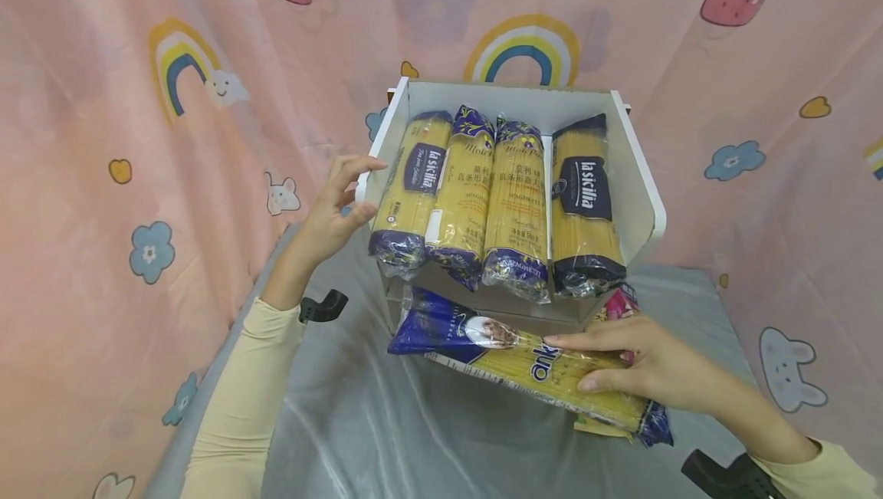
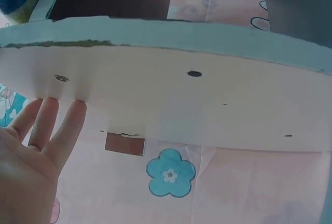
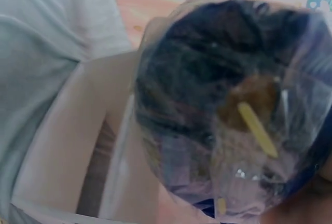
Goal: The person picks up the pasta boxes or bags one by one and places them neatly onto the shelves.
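Gripping a blue-and-yellow pasta packet (image 1: 510,359), the right hand (image 1: 651,361) held it in front of the white rack (image 1: 638,177), over grey cloth (image 1: 414,445). The left hand (image 1: 327,219), fingers extended, touched the rack's side panel (image 2: 155,94). Four more pasta packets (image 1: 520,211) lay in a row inside.

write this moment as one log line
left hand: touches side of white box | right hand: holds blue-and-yellow pasta pack | white box: four pasta packs inside
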Demonstrator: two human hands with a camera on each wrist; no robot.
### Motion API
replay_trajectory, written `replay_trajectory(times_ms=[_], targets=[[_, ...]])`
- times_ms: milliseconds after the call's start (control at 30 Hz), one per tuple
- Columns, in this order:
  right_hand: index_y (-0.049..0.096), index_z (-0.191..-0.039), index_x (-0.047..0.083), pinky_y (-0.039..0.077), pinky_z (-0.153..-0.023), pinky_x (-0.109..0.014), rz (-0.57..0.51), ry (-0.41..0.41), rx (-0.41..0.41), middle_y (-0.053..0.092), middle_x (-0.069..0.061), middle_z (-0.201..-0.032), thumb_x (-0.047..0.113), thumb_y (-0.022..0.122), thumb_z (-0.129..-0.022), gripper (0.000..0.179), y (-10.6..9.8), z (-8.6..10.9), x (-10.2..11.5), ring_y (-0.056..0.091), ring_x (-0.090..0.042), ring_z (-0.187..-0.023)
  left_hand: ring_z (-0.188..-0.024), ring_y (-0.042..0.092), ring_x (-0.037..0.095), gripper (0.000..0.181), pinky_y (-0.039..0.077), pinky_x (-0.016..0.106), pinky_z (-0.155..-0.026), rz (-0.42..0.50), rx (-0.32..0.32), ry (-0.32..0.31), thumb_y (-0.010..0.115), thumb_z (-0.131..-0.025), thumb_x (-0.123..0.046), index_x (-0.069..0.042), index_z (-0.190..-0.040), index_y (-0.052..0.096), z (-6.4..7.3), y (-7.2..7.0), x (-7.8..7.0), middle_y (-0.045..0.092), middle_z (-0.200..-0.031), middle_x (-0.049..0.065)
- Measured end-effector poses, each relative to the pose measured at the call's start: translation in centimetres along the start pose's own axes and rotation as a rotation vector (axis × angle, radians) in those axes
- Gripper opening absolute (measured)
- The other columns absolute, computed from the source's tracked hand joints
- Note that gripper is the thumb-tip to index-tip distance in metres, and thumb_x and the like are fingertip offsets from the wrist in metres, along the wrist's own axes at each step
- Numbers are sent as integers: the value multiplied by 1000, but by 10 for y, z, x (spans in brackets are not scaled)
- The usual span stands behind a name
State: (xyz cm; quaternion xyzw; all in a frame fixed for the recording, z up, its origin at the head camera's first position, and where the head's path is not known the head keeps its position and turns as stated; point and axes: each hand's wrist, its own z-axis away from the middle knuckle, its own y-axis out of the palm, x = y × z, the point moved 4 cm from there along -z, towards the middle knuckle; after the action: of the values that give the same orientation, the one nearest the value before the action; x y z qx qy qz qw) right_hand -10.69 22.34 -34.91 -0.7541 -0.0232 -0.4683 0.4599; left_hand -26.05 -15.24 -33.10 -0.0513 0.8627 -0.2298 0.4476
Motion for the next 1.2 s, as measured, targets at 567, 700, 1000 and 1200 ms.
replay_trajectory(times_ms=[567,700,1000,1200], targets=[[62,-135,29,55,-76,-22,79,292,-195,71,1,-124,30,74,-88,48,25,4,-30,63,4,-96,-129,38,29,89,36,70,-105,7,-8,9,52,-80,-82,-17,-140,48,0,-1,-1,36,-141,15],[62,-134,31,55,-87,-22,91,327,-254,69,5,-128,33,75,-87,49,35,2,-34,60,4,-109,-128,38,28,89,36,70,-104,9,-8,7,52,-79,-82,-17,-141,47,0,0,-1,35,-141,16],[64,-133,15,52,-74,-11,-62,348,-436,67,-10,-130,21,76,-87,48,62,-9,-41,59,10,-97,-128,39,26,90,39,69,-103,24,-7,8,54,-78,-82,-16,-140,48,-1,2,-4,35,-140,15],[63,-132,6,45,-63,-10,-151,352,-592,72,-16,-113,13,77,-86,49,81,-21,-43,49,12,-74,-126,39,28,89,36,70,-105,19,-7,9,53,-79,-82,-17,-140,48,0,1,-2,36,-139,15]])
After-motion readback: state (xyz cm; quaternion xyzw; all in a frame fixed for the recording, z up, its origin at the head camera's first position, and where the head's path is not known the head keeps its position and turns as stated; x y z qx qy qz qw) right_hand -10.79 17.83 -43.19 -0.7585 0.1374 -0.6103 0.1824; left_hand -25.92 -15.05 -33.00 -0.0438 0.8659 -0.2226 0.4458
